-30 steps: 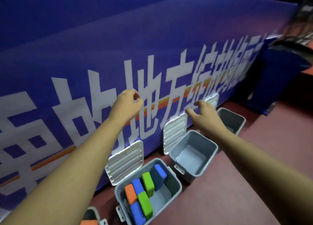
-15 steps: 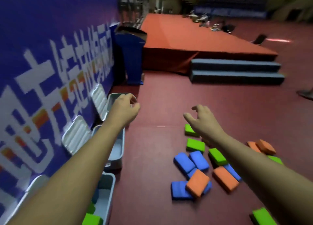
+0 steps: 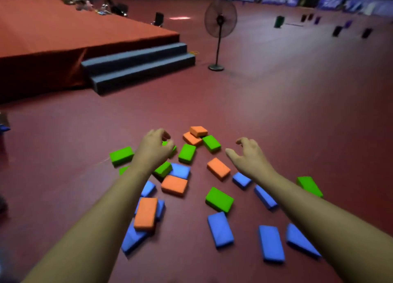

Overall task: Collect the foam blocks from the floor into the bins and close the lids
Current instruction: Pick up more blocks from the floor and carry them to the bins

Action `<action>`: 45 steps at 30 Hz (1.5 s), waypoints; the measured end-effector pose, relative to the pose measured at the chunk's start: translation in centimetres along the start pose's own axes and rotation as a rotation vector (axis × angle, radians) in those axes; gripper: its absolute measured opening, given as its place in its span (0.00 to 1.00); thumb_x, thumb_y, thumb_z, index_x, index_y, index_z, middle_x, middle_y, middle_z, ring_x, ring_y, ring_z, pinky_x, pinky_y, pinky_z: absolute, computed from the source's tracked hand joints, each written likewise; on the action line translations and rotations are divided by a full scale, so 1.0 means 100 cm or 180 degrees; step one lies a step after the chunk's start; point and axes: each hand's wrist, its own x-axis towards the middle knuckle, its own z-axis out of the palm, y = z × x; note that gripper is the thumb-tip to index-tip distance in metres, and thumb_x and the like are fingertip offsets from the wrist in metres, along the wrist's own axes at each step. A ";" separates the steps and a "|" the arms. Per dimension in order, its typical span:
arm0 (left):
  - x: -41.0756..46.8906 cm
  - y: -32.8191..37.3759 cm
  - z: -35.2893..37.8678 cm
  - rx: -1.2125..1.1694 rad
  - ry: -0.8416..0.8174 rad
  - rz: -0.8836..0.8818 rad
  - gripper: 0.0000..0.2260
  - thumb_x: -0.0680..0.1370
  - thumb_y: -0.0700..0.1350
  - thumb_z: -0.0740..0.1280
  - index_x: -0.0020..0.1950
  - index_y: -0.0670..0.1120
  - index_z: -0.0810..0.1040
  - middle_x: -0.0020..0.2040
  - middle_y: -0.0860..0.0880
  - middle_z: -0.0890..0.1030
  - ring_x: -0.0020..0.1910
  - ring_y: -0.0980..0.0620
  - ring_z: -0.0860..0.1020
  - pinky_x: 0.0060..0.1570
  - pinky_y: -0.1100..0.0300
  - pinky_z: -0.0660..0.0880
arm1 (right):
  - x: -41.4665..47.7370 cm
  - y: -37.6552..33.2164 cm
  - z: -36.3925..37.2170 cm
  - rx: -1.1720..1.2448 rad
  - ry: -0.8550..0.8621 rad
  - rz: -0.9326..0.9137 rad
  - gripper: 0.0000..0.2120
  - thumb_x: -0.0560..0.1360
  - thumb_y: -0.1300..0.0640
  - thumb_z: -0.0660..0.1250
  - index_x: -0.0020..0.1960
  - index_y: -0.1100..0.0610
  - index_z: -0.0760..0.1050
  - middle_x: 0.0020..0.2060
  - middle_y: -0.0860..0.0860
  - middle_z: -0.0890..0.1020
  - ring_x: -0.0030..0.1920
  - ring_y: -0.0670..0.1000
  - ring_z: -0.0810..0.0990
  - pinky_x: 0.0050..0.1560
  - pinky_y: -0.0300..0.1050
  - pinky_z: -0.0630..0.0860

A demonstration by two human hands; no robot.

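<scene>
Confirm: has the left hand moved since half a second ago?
Yes. The left hand was over the bins, left of the floor pile; now it is over that pile, just left of a green block, so it swung right.

Foam blocks (image 3: 219, 199) scattered on the floor (image 3: 297, 123); left hand (image 3: 154, 147) over their left side, right hand (image 3: 247, 155) over their right; fan (image 3: 220, 21) behind them; steps (image 3: 138, 63) and stage (image 3: 63, 31) behind-left.

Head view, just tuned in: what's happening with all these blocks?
A person stretches both bare hands over foam blocks scattered on the red floor. The left hand hovers beside a green block, fingers loosely curled; the right hand is spread open near an orange block. Neither holds anything, and no bin is in view.
</scene>
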 end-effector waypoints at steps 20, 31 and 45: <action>0.206 0.096 0.272 -0.0100 -0.0851 0.0499 0.07 0.76 0.43 0.68 0.52 0.42 0.78 0.50 0.43 0.79 0.51 0.44 0.76 0.50 0.54 0.70 | 0.194 0.206 -0.034 -0.0106 0.0061 0.1109 0.23 0.76 0.41 0.66 0.64 0.55 0.72 0.61 0.56 0.74 0.62 0.59 0.75 0.64 0.53 0.71; 0.420 -0.005 0.432 -0.0078 -0.1585 0.0093 0.06 0.76 0.43 0.67 0.51 0.42 0.78 0.48 0.45 0.77 0.49 0.45 0.76 0.47 0.57 0.67 | 0.432 0.250 0.087 -0.0474 -0.0644 0.1504 0.22 0.76 0.43 0.64 0.65 0.54 0.71 0.59 0.55 0.73 0.62 0.59 0.74 0.63 0.54 0.71; 0.371 -0.233 0.790 0.0172 -0.2678 -0.1117 0.09 0.77 0.44 0.66 0.53 0.41 0.77 0.52 0.40 0.80 0.52 0.42 0.78 0.49 0.55 0.70 | 0.535 0.494 0.418 -0.0702 -0.2238 0.1589 0.26 0.76 0.41 0.64 0.66 0.59 0.69 0.63 0.59 0.71 0.64 0.61 0.74 0.64 0.56 0.71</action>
